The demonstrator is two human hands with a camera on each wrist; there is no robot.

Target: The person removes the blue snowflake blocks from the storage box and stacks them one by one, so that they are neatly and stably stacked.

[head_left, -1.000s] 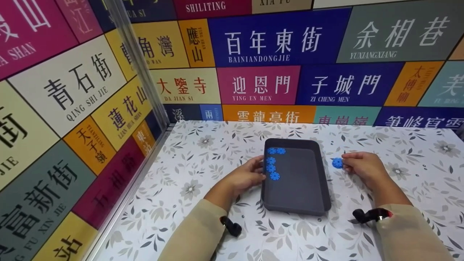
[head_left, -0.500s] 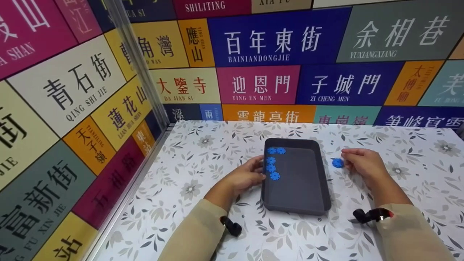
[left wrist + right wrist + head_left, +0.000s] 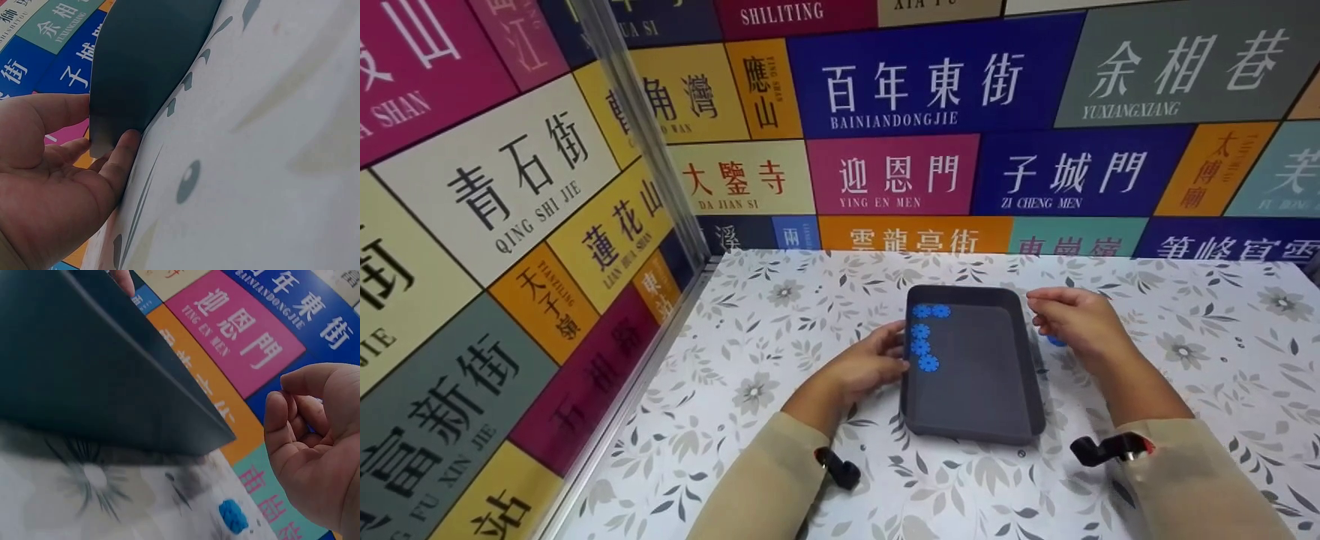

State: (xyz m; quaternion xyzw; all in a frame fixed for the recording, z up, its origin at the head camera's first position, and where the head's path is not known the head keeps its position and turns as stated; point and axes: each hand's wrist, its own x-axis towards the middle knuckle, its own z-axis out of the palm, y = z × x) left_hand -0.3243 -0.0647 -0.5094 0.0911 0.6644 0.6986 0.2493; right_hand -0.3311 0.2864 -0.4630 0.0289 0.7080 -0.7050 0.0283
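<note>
Shifted off the blue piece [image 3: 232,516] beside the tray [image 3: 975,409] toward the tray's right rim, the right hand [image 3: 1076,321], fingertips together around nothing I can make out, should cross gently while the left hand's [image 3: 864,369] outstretched fingers steady the wall.

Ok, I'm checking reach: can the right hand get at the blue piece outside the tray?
Probably yes: the right hand is close by, and nothing visible blocks the blue piece on the table, though the curled fingers may need to open.
</note>
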